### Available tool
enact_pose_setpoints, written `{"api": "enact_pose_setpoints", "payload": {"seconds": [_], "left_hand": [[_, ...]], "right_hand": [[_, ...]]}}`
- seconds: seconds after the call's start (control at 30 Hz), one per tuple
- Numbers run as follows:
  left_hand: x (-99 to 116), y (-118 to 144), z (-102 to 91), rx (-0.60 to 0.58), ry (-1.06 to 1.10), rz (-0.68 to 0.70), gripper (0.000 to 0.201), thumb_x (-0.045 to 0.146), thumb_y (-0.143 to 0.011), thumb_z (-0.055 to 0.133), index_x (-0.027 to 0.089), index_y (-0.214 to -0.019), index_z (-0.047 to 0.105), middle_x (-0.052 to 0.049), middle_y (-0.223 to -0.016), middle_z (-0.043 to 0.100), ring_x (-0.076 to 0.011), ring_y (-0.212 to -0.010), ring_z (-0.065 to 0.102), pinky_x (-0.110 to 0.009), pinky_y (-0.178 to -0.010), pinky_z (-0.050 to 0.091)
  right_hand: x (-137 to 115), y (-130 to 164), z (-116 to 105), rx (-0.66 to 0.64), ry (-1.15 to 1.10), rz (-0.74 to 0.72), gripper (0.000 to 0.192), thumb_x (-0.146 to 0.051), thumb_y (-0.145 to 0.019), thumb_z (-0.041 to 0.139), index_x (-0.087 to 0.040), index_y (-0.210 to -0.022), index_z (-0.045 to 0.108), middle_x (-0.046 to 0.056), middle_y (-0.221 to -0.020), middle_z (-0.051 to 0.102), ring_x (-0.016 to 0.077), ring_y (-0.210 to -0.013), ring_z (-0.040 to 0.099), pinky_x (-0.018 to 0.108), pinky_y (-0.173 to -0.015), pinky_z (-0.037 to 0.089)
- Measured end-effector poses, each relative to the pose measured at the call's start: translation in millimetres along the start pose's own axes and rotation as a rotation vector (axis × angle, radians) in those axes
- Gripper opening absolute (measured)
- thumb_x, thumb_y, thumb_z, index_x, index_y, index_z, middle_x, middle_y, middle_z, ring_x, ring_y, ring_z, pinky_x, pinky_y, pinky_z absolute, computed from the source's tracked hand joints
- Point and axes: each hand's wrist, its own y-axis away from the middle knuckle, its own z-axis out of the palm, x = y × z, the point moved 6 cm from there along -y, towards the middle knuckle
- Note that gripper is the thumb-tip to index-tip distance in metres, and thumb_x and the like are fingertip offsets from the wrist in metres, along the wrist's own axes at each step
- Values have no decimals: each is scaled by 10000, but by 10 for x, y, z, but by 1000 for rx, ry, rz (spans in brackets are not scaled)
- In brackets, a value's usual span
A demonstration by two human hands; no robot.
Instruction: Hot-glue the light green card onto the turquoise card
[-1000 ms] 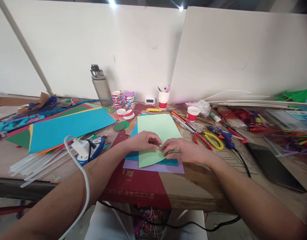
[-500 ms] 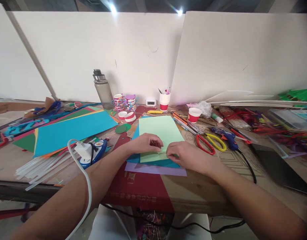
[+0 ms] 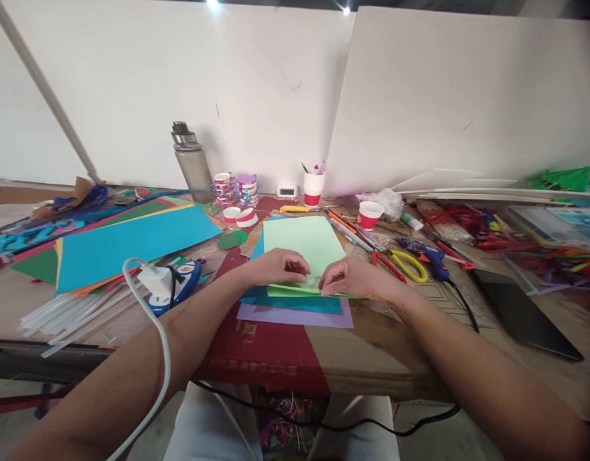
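A sheet of light green paper (image 3: 299, 234) lies over blue paper (image 3: 331, 305) and a lilac sheet (image 3: 295, 315) in front of me. Its near edge is bent up in a narrow fold. My left hand (image 3: 281, 266) is on the left part of this fold, its fingers curled and their tips at the paper. My right hand (image 3: 350, 276) pinches the same edge on the right, thumb and fingers together. The two hands are a short gap apart, and parts of the fold are hidden beneath them.
To the right lie red-handled scissors (image 3: 390, 267), yellow-handled scissors (image 3: 410, 266), a blue glue gun (image 3: 436, 262) and a black tablet-like slab (image 3: 525, 314). Left are blue card (image 3: 136, 246), glue sticks (image 3: 69, 320) and a power strip (image 3: 180, 288). Behind stand a bottle (image 3: 192, 163) and paper cups (image 3: 314, 189).
The light green sheet's near edge has come up into a fold along its width. My right hand has turned onto that edge. The camera view has tipped down slightly.
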Motion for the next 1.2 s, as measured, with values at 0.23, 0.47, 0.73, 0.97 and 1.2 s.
{"api": "enact_pose_setpoints", "payload": {"seconds": [0.23,0.47,0.73,0.97,1.2], "left_hand": [[16,-1,-8,-11,13,1,326,444,-790,636,159,-943,680,-52,-931,690,-150,-828,603,-219,-703,429],[-10,-17,-6,4,-7,17,323,439,-821,606,146,-930,689,-49,-912,697,-141,-818,598,-206,-702,416],[-55,-28,-4,1,-11,-26,390,496,-809,597,141,-939,693,-54,-911,695,-152,-815,592,-211,-696,413],[-51,22,-18,13,196,-109,662,676,-867,312,143,-913,703,-63,-908,691,-177,-847,596,-239,-745,426],[-211,67,-15,1,577,-270,1018,833,-738,21,118,-958,712,-119,-944,701,-216,-812,608,-282,-679,446]], "right_hand": [[17,-36,2,-27,-15,-19,284,-430,-696,676,-158,-766,719,15,-757,691,141,-689,560,242,-640,413],[-13,-17,-6,-23,25,-22,303,-442,-713,651,-157,-789,720,17,-740,685,146,-691,552,248,-637,407],[-28,-11,-17,-46,56,-18,265,-398,-747,608,-159,-811,704,3,-752,667,140,-690,529,247,-632,383],[-225,35,-24,164,317,-93,198,-275,-873,461,-189,-825,633,1,-749,626,130,-679,509,239,-616,342],[-307,69,-48,395,569,-95,171,-253,-925,431,-217,-872,590,20,-761,627,141,-677,515,243,-623,314]]}}
